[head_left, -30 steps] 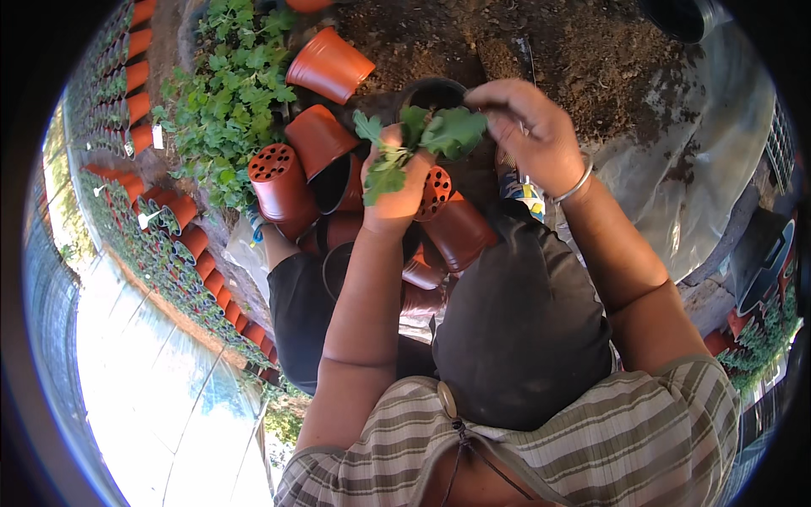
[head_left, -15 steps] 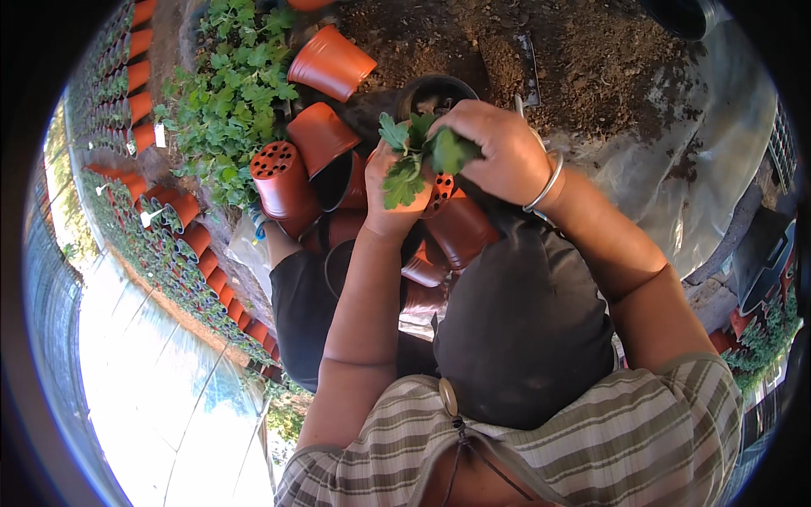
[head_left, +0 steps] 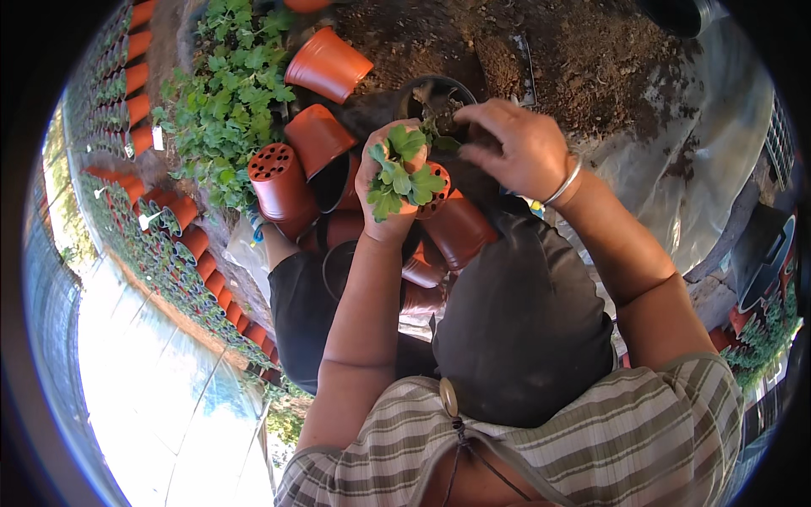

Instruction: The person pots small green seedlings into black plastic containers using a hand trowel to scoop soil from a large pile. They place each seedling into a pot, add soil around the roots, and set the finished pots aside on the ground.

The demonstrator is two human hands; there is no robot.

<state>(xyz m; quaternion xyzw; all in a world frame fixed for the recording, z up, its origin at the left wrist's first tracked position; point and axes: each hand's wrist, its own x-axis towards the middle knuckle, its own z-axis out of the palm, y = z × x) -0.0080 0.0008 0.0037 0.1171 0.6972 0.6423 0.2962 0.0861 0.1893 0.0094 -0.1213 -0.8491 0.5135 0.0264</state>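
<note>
L to R: leafy green plants (head_left: pixel 228 118) stood massed beside tipped red-brown plastic pots (head_left: pixel 328 64), no plants visible inside. Progress approx.: one green lobed-leaf sprig (head_left: pixel 395 176) was up in hand, unpotted; massed plants remained. L hand (head_left: pixel 371 176) had its grip closed round sprig's lower stem (hidden), leaves out top. Then a round black plastic pot (head_left: pixel 408 103); R hand (head_left: pixel 525 150), grip part-open, apparently empty, was just R of sprig, apart.
</note>
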